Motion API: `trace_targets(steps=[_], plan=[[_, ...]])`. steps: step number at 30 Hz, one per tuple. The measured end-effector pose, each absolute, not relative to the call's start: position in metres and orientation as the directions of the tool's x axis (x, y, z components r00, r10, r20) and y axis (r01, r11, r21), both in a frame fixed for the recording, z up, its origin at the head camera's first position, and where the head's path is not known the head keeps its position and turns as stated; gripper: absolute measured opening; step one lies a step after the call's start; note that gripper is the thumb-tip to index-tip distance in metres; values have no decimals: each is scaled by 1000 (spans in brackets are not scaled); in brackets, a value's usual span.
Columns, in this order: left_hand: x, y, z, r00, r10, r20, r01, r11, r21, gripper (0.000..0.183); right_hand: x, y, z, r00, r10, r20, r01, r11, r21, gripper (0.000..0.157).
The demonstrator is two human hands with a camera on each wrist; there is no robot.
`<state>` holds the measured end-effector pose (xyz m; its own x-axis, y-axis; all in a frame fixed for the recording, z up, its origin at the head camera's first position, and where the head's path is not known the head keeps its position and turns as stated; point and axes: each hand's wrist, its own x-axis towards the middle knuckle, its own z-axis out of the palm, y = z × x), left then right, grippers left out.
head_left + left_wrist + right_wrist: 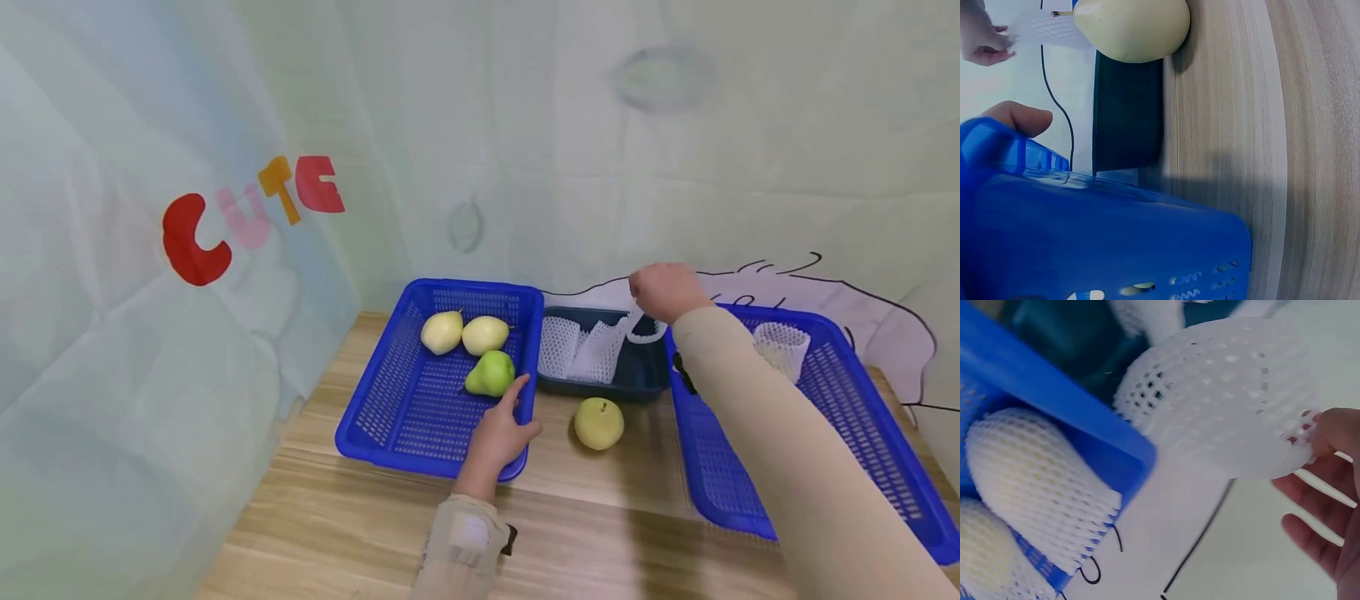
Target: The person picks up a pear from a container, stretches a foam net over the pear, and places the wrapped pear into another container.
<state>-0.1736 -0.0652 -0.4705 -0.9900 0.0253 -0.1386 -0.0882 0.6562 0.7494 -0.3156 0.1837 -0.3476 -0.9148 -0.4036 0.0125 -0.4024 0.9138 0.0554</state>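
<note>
My right hand [667, 290] is raised at the back, above the dark teal tray [600, 390]. In the right wrist view its thumb and fingertips pinch the edge of a white foam net sleeve [1216, 406], which hangs with its mouth spread. My left hand [501, 433] rests over the right rim of the left blue basket [431, 458], index finger extended close to a green pear [492, 374]; its thumb [1029, 119] shows above the rim in the left wrist view. A round yellow pear [599, 423] stands on the table in front of the tray.
Two pale yellow pears [485, 336] lie in the left basket. More foam net sleeves [592, 354] lie in the tray. At right, another blue basket [731, 500] holds foam-netted pears [1035, 481], partly hidden by my right forearm. A printed cloth [525, 150] hangs behind.
</note>
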Motion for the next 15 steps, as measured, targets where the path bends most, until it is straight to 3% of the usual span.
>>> trace_targets(steps=[9,15], plan=[[-174,-63,-471,-992,29,-124,-75,652,755,69,-287,202,-315,-976,-162,144,-205,902,-380,21],[-169,-55,-460,-981,-47,189,108,677,728,48,-240,188,-335,-950,38,310,-169,771,-614,20]])
